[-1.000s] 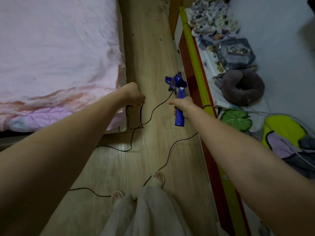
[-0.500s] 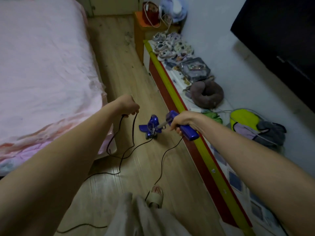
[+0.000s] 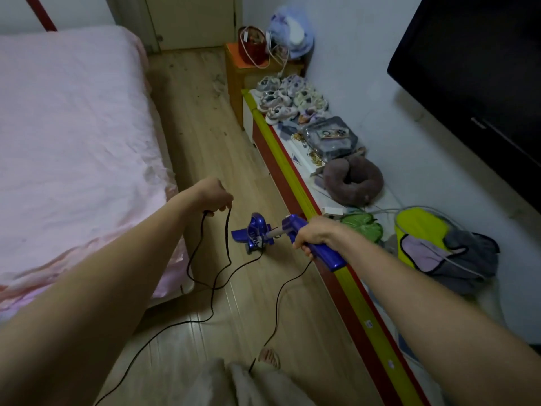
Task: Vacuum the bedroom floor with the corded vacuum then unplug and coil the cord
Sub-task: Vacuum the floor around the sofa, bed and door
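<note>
Vacuum, small and blue, sits on the wooden floor in the aisle between bed and low shelf, nozzle facing 9 o'clock toward the bed. Right hand clenched round the blue handle. Left hand at 10 o'clock of the vacuum, pinching a loop of black cord held clear of the floor; remaining cord trails back toward a sandalled foot. Debris visible up the aisle at 12 o'clock. Judgement: vacuuming underway. Best to keep the slack lifted behind the head, work in overlapping strokes toward the door, and watch the cord near the feet.
</note>
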Available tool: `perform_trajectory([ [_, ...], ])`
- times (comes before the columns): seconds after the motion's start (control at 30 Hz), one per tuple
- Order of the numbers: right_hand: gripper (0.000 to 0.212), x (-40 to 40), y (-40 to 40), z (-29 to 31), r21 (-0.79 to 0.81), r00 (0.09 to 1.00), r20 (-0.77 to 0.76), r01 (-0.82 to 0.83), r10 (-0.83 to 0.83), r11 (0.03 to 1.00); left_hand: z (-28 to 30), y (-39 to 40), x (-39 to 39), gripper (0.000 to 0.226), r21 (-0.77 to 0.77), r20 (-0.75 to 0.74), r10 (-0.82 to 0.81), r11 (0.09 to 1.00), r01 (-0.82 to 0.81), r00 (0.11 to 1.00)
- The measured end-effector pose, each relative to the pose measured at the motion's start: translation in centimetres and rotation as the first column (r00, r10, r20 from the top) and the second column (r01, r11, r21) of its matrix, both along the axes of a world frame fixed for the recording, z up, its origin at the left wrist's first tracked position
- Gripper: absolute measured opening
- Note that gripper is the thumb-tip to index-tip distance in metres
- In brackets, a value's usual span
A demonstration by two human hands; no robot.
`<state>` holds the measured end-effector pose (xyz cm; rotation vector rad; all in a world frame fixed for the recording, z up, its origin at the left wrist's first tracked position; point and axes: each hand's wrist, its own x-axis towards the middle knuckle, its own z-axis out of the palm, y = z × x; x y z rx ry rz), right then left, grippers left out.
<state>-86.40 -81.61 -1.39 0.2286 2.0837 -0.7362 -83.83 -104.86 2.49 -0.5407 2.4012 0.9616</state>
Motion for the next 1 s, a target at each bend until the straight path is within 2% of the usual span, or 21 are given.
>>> perform_trajectory([
  [0.2, 0.024, -2.5, -0.7, -3.7, -0.083, 0.998, -0.014, 0.066, -0.067, 0.994, -1.3, -0.1, -3.9, 0.022, 0.001, -0.024, 0.076, 0.997, -0.076, 0.997],
  [0.57, 0.047, -11.2, -7.0, -7.7, -0.092, 0.994, -0.046, 0.092, -0.097, 0.991, -4.6, -6.0, -8.5, 0.023, -0.018, 0.022, 0.235, 0.972, -0.234, 0.972],
  [0.7, 0.047, -14.7, -9.9, -8.2, -0.093, 0.994, -0.054, 0.087, -0.092, 0.992, -5.8, -8.2, -12.3, 0.025, 0.001, 0.043, 0.241, 0.97, -0.241, 0.97],
  [1.0, 0.045, -22.6, -18.2, -8.3, -0.096, 0.989, -0.049, 0.136, -0.141, 0.986, -6.4, -12.9, -20.5, 0.018, 0.079, 0.115, 0.134, 0.987, -0.143, 0.984],
])
